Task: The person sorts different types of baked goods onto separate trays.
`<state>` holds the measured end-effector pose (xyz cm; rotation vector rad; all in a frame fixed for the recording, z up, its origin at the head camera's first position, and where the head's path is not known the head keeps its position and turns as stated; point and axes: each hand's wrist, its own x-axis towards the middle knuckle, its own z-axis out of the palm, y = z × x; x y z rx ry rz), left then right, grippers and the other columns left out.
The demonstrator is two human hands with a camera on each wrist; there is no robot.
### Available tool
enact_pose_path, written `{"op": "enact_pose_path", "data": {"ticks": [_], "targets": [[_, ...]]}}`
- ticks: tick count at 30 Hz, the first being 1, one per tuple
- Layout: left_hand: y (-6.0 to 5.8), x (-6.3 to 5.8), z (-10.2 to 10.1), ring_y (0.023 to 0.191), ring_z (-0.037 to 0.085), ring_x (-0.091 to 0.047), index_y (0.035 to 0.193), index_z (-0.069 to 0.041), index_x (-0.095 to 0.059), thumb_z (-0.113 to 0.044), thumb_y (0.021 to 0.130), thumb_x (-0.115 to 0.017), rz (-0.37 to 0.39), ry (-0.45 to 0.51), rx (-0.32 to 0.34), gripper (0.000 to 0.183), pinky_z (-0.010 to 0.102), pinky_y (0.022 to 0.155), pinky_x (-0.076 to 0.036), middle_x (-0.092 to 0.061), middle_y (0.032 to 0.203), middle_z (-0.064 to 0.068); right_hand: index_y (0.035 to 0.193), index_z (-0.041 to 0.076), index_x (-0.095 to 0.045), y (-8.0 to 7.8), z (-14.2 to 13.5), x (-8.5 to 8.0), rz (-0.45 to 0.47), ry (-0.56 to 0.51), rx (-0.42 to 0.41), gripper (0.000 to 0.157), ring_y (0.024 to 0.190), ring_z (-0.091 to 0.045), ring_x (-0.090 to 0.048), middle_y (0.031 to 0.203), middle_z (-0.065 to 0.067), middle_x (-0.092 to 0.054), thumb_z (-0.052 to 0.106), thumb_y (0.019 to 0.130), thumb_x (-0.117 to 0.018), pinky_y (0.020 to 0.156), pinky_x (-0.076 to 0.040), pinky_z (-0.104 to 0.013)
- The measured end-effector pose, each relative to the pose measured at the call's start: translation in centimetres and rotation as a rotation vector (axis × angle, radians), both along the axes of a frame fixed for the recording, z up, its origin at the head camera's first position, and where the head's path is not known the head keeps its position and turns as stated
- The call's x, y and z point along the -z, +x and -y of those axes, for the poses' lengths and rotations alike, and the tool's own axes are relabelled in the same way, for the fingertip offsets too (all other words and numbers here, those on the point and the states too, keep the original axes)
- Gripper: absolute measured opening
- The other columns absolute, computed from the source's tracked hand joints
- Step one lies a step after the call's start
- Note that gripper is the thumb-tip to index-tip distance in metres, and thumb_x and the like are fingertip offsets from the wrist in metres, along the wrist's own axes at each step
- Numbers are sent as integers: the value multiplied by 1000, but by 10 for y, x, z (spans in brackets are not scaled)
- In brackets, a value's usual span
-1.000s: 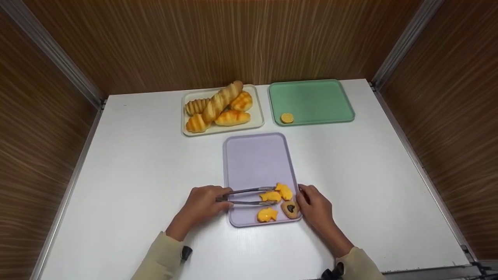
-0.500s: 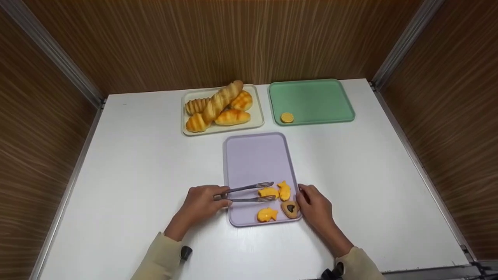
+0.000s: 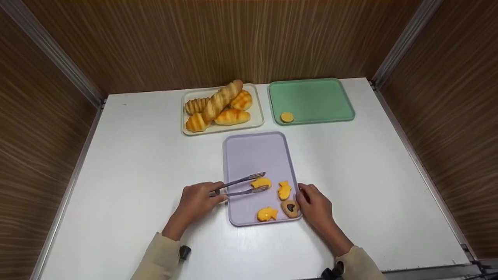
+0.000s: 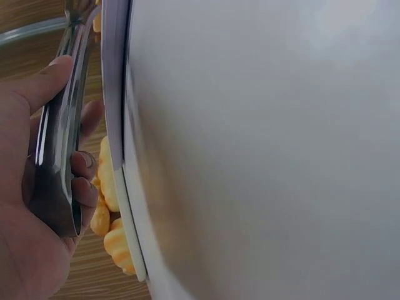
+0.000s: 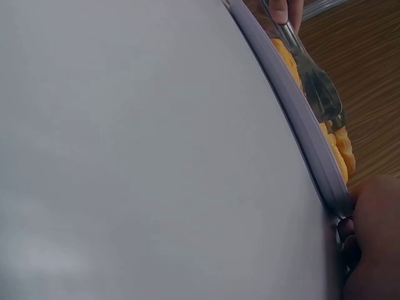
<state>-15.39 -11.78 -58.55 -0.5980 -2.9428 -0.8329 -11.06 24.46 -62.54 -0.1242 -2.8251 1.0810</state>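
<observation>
My left hand (image 3: 199,200) grips a pair of metal tongs (image 4: 57,140). The tongs' arms lie on either side of a yellow fish-shaped cookie (image 3: 261,182) over the purple tray (image 3: 255,153); whether they squeeze it I cannot tell. At the tray's right edge, near its lower corner, my right hand (image 3: 316,206) holds the rim. Close to that hand are a second fish-shaped cookie (image 3: 284,191) and a brown cookie with a dark heart (image 3: 290,209). A third fish-shaped cookie (image 3: 267,214) lies by the tray's near edge.
Behind the purple tray, a cream tray (image 3: 255,123) bears several breads, a long twisted loaf (image 3: 221,102) on top. To its right, a green tray (image 3: 313,100) carries one round cookie (image 3: 287,117). Wood-grain walls (image 3: 241,42) enclose the white table (image 3: 144,155) at back and sides.
The left hand and tongs have shifted left and slightly away, and the fish-shaped cookie between the tongs has moved along, away from its neighbour. The right hand stays at the tray's edge.
</observation>
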Motion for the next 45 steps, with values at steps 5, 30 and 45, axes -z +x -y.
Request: {"op": "enact_pose_path", "data": {"ticks": [5,30,45], "targets": [[0,-1,4,86,10,-67,119,-30,-74,-47,85,-77,20,-13,-9,38,43,77,-49,-73,94,-13,131,9,-65,0,0,1,-21,12,-7,35,87,-15,-57,105,-1,-68,23,99,-63,83,-51,-40],[-1,-3,-1,84,12,-67,112,-30,-77,-44,85,-77,34,40,-56,30,45,78,-49,-74,93,-15,129,9,-66,-1,-2,4,-49,8,-6,33,87,-15,-58,103,-2,-68,22,99,-64,83,-51,-40],[-32,-17,-26,71,14,-55,112,-23,-77,-43,86,-77,-19,65,-49,32,39,68,-41,-72,84,-10,130,10,-66,-1,-1,3,-29,14,-10,34,85,-14,-55,102,1,-66,25,100,-61,80,-49,-37]]}}
